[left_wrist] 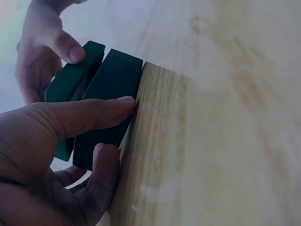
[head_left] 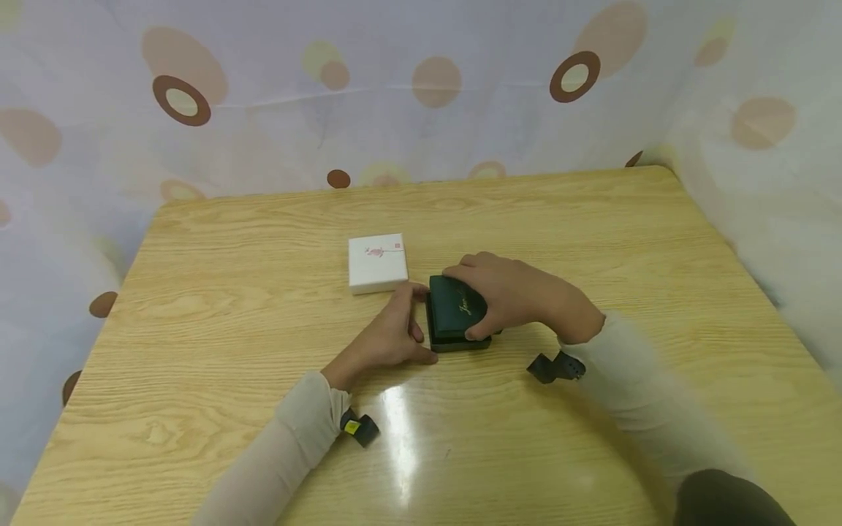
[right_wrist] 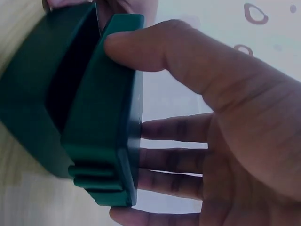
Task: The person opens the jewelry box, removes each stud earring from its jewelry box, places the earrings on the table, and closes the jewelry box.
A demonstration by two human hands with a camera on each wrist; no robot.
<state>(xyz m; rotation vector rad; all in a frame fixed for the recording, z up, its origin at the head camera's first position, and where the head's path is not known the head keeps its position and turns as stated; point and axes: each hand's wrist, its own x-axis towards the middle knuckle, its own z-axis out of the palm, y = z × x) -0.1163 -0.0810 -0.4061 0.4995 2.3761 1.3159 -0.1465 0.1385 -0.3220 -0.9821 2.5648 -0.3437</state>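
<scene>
A dark green jewelry box with gold lettering on top sits on the table. Its lid (head_left: pixel 450 307) is raised slightly off the base (head_left: pixel 460 347), leaving a dark gap that shows in the right wrist view. My right hand (head_left: pixel 520 292) holds the lid from above, with the thumb on the near side and the fingers on the far side. At the left, my left hand (head_left: pixel 395 332) grips the base between thumb and fingers, as the left wrist view shows on the base (left_wrist: pixel 110 77). What lies inside the box is hidden.
A white square box (head_left: pixel 378 264) with a pink floral print stands just behind and left of the green one. The wooden table (head_left: pixel 230 292) reaches back to a dotted cloth (head_left: pixel 276 131). Dark camera mounts hang from both wrists.
</scene>
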